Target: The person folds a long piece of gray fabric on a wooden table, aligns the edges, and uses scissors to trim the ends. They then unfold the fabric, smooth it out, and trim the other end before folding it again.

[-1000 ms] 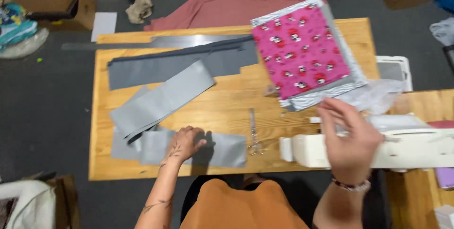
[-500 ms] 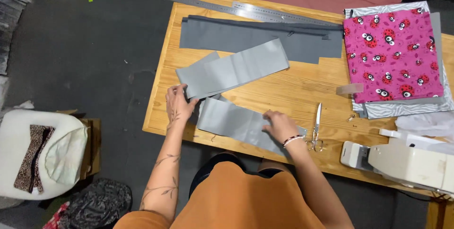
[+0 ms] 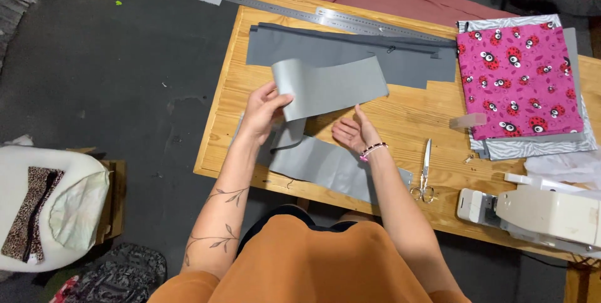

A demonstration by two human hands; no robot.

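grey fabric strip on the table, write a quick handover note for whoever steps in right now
Left hand: grips the curled end of the light grey strip, lifted off the table.
Right hand: open, palm up, touching the strip's lower edge.
A second grey piece lies flat under both hands, scissors to its right.
Done: strip picked up.
Left: strip not yet laid down.

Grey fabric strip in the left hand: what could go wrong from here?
The left hand pinches only one end of the grey fabric strip, so the rest may drag and shift the dark grey panel beneath. The lower grey piece overhangs the table edge and could slide off. The scissors lie near the right hand.
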